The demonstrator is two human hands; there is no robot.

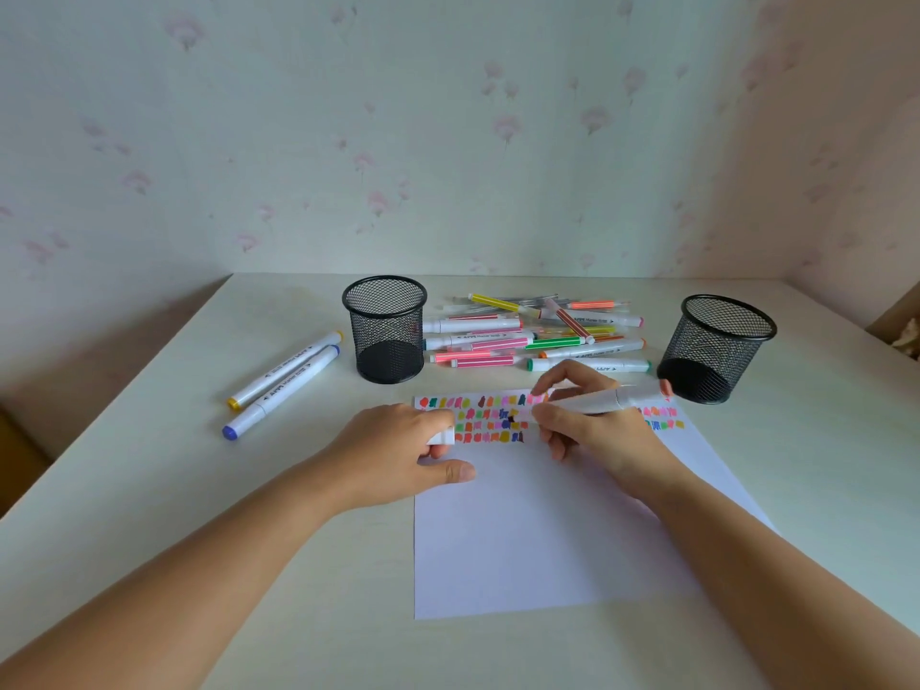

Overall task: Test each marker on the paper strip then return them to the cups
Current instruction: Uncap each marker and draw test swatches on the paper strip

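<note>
A white paper sheet (pixel 537 530) lies on the table, its far edge covered with rows of small coloured test marks (pixel 490 420). My right hand (pixel 587 420) grips a white marker (pixel 612 398) with a pink end, its tip down on the marks. My left hand (pixel 403 450) rests on the paper's left edge and holds a white cap (pixel 443 437). Two black mesh cups stand behind: the left cup (pixel 386 328) and the right cup (pixel 717 348). Neither cup shows a marker inside.
A pile of coloured markers (pixel 532 336) lies between the cups. Two white markers, a yellow-ended marker (pixel 286 368) and a blue-ended marker (pixel 281 390), lie left of the left cup. A wallpapered wall stands behind the table.
</note>
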